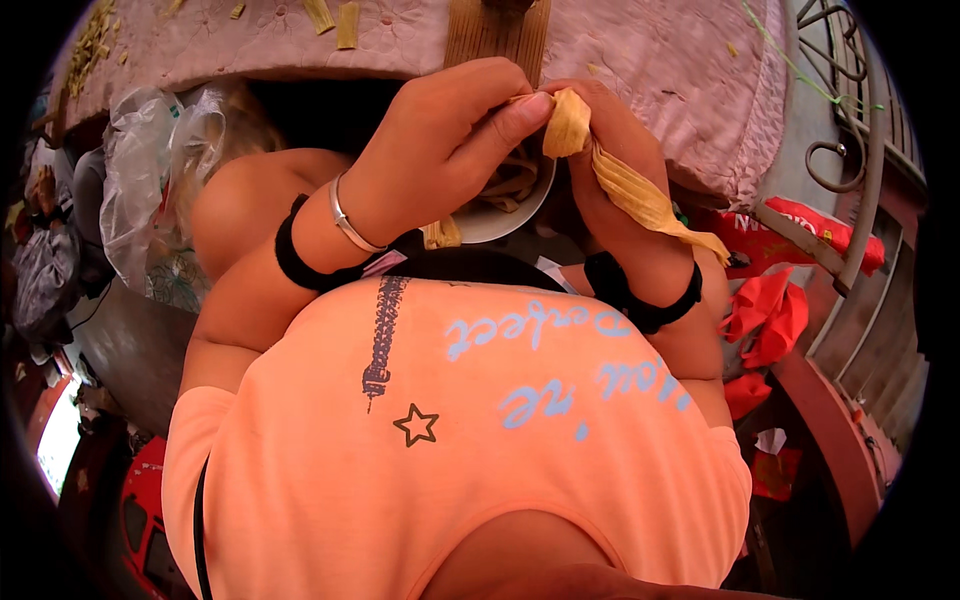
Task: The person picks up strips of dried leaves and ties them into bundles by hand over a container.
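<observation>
My left hand (pixel 446 139) pinches the end of a yellow, pleated strip of dried plant material (pixel 637 199) between thumb and fingers. My right hand (pixel 626 150) grips the same strip close by, and the fingertips of both hands nearly meet. From there the strip folds over and trails down across my right wrist. Below the hands is a white bowl (pixel 536 217), partly hidden, with more thin strips (pixel 514 184) in it. Another short yellow piece (pixel 441 234) hangs at the bowl's near left rim.
A pink quilted cloth (pixel 675 67) spreads ahead, with loose yellow pieces (pixel 347 26) on it. A ribbed wooden piece (pixel 495 37) stands beyond my hands. Clear plastic bags (pixel 142 172) hang at left. Curled metal railing (pixel 862 142) and red bags (pixel 772 307) are at right.
</observation>
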The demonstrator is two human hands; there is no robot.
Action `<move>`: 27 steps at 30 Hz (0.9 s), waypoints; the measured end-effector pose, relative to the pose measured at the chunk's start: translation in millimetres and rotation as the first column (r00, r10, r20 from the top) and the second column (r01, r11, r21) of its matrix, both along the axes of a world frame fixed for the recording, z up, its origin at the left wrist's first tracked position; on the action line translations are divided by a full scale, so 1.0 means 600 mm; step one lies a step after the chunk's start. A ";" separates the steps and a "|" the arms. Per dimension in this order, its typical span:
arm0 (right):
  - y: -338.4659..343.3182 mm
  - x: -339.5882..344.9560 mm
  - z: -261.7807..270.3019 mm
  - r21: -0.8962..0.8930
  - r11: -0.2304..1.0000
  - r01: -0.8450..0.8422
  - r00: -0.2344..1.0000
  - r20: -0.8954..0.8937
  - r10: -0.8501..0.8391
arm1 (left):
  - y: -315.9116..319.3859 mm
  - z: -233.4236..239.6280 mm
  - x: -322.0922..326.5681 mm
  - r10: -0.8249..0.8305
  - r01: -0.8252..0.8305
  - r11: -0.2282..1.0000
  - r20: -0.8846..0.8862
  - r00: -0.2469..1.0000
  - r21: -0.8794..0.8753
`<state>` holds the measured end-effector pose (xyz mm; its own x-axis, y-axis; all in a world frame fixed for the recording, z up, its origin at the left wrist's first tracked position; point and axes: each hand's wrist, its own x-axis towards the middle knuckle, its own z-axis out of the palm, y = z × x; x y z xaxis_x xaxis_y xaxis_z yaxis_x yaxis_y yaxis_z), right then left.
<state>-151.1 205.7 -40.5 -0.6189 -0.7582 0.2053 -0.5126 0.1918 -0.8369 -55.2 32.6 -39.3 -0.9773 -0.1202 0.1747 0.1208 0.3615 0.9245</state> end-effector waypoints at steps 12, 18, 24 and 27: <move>0.025 -0.028 0.017 0.038 0.991 -0.128 0.909 0.403 0.102 | -0.032 0.010 -0.025 -0.191 0.137 0.949 -0.171 0.967 -0.285; 0.019 -0.023 0.032 0.055 0.998 -0.035 0.718 0.696 -0.013 | -0.003 0.011 -0.011 -0.121 0.121 0.989 0.003 0.993 -0.087; 0.000 -0.006 0.032 0.081 0.994 0.067 0.521 0.847 -0.104 | 0.007 0.012 -0.004 -0.038 0.037 0.999 -0.039 0.999 -0.039; 0.007 -0.011 0.011 -0.064 0.991 0.114 0.434 0.901 0.009 | 0.002 0.010 -0.005 -0.037 0.036 0.999 -0.020 0.999 -0.012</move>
<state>-157.8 210.0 -33.9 -0.5384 -0.7304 -0.4203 0.5469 0.0766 -0.8337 -58.0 34.0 -33.1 -0.9771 -0.0823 0.1960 0.1531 0.3667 0.9176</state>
